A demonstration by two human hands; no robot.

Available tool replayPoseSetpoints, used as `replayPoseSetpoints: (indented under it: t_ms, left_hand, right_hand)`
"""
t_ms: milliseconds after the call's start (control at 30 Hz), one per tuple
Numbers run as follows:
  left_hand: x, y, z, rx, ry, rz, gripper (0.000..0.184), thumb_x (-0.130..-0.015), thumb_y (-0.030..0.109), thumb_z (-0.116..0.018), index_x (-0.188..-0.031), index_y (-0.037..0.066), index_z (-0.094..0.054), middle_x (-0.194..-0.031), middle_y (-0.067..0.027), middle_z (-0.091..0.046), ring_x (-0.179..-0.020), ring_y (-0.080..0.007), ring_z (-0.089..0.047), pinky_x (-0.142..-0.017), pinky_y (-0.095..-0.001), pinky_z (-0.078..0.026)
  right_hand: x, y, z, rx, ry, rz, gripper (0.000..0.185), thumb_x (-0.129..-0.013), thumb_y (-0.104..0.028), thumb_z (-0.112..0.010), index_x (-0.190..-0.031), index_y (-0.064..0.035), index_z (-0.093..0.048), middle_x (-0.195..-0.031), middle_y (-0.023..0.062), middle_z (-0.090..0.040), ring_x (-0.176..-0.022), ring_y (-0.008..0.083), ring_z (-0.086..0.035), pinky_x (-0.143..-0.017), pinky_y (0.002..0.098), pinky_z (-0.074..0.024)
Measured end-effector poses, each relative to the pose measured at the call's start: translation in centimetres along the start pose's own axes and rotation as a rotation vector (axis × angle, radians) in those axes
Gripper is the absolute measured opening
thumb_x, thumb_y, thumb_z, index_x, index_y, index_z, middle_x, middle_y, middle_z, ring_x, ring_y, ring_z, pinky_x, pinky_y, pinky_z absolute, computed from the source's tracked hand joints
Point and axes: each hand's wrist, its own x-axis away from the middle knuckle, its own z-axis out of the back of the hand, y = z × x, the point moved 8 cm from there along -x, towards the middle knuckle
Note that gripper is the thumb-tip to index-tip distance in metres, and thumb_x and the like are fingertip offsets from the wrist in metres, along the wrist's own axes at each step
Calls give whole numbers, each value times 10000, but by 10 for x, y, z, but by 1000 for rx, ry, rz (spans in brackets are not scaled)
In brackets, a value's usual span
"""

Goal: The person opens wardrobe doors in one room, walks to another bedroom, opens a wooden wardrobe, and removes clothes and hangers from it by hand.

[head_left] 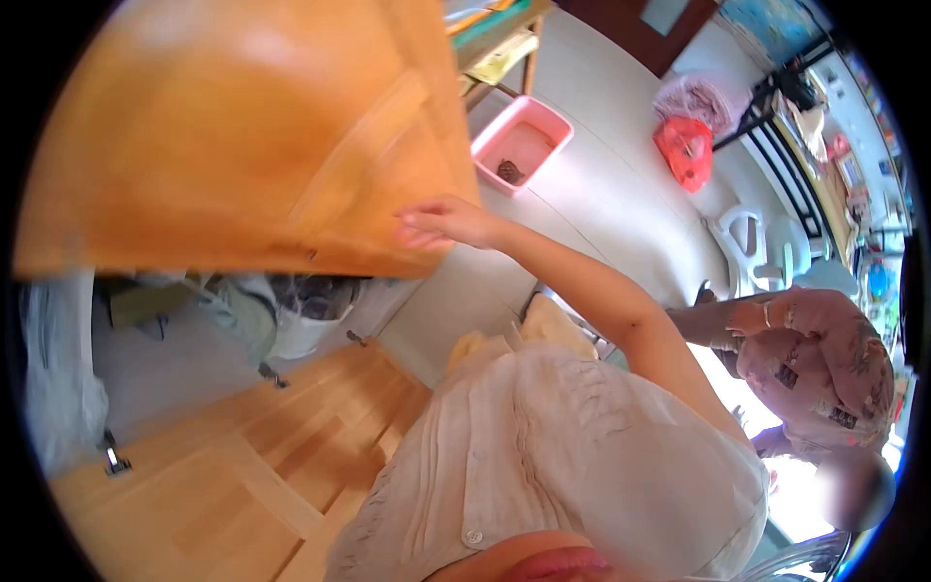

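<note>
My right hand (441, 223) reaches leftward in front of the orange wooden cabinet door (242, 126), near its lower right corner. Its fingers are slightly blurred, loosely bent and apart, with nothing visible between them. Whether the fingertips touch the door cannot be told. Below this door, the cabinet interior shows a white container (308, 330) with dark contents and plastic bags (63, 359). A lighter wooden door (204, 485) with metal hinges lies lower down. My left hand is out of view.
A pink basin (558, 124) holding a small turtle (509, 173) is on the tiled floor. Farther right are a red plastic bag (685, 153), a pink bundle (703, 97) and a white plastic chair (742, 242). Another person (815, 369) is at the right, near cluttered shelves.
</note>
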Motion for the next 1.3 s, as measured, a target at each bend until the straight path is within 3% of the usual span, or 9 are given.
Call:
replayPoseSetpoints:
  t_ms: [67, 267, 500, 767, 933, 1067, 1200, 1267, 1300]
  left_hand:
    - [-8, 32, -1, 2, 16, -15, 568, -807, 269, -605, -1325, 83, -461, -1304, -171, -432, -1173, -318, -401, -995, -416, -323]
    - [-36, 106, 0, -20, 43, 2, 532, -825, 260, -598, -1308, 74, -473, -1259, -161, -463, -1123, -298, -431, -964, -402, -348]
    - [-132, 200, 20, -97, 42, -7, 491, -846, 249, -589, -1289, 64, -487, -1206, -150, -499, -1065, -275, -466, -927, -385, -378]
    - [-208, 342, -12, -175, 6, -16, 445, -870, 237, -579, -1267, 52, -504, -1145, -137, -540, -998, -249, -506, -886, -366, -413]
    - [-280, 503, -112, -226, -139, -119, 416, -885, 229, -573, -1253, 45, -514, -1107, -129, -566, -957, -232, -531, -860, -354, -434]
    - [-318, 675, -222, -297, -313, -279, 394, -897, 223, -568, -1242, 39, -522, -1077, -123, -587, -923, -219, -551, -839, -345, -451]
    - [-331, 860, -333, -402, -473, -506, 373, -909, 217, -563, -1231, 33, -530, -1047, -116, -607, -890, -206, -571, -818, -335, -469]
    - [-345, 959, -376, -451, -489, -671, 363, -915, 214, -561, -1226, 30, -534, -1032, -113, -618, -873, -199, -581, -808, -331, -477]
    - [-356, 1017, -399, -493, -469, -799, 357, -918, 212, -559, -1223, 28, -536, -1024, -112, -623, -865, -196, -586, -802, -328, -481]
  right_hand:
    - [45, 62, 77, -28, 173, -127, 555, -946, -423, -523, -1363, -67, -444, -1200, 72, -608, -1096, 183, -580, -880, 301, -479]
    - [240, 214, 236, -805, 710, -398, 459, -972, -399, -456, -1313, -92, -449, -1284, 81, -566, -1098, 208, -575, -895, 344, -459]
    - [315, 211, 365, -1000, 1104, -119, 377, -991, -361, -432, -1259, -99, -474, -1252, 73, -584, -1106, 197, -559, -900, 341, -443]
    - [316, 184, 488, -1092, 1149, -74, 384, -970, -323, -489, -1254, -66, -472, -1247, 99, -582, -1067, 211, -578, -840, 336, -478]
    - [327, 177, 595, -990, 1222, -218, 415, -945, -348, -528, -1241, -60, -489, -1206, 96, -609, -1026, 199, -603, -818, 335, -491]
    - [379, 209, 646, -583, 1405, -628, 386, -900, -381, -569, -1135, -75, -581, -972, 72, -697, -788, 198, -666, -720, 367, -527]
    - [428, 257, 679, -196, 1401, -787, 203, -845, -262, -594, -940, -94, -656, -862, 75, -699, -710, 155, -660, -644, 341, -537]
    - [438, 227, 694, 162, 1391, -866, 246, -829, -278, -601, -892, -53, -676, -729, 84, -687, -654, 179, -661, -628, 337, -544]
    - [437, 229, 697, 43, 1350, -913, 243, -818, -278, -603, -887, -57, -675, -725, 90, -686, -648, 193, -663, -635, 346, -545]
